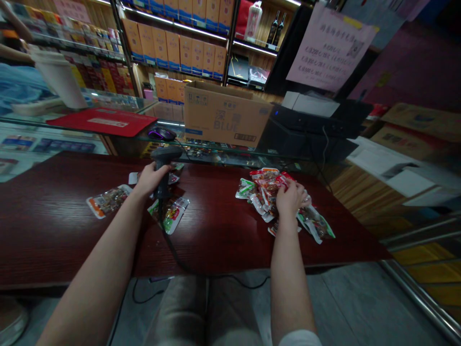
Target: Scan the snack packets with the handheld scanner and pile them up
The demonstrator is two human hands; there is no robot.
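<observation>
My left hand [151,179] is wrapped round the handle of a black barcode scanner [164,156], held upright above the dark red-brown table. Around it lie several snack packets: one with an orange edge [110,199] to the left, a green and white one [173,215] in front, others partly hidden behind the scanner. Over on the right, my right hand [290,196] rests on a heap of snack packets [264,185], its fingers at a red-topped packet [284,179]. Whether the fingers grip that packet is hard to see. A green-edged packet [319,223] lies at the heap's right side.
Behind the table stands a glass counter with an open cardboard box [226,115], a computer mouse [162,134], a red mat [104,122] and a white cup [59,79]. The scanner's cable [175,252] runs over the table's front edge. Someone's arm shows at far left.
</observation>
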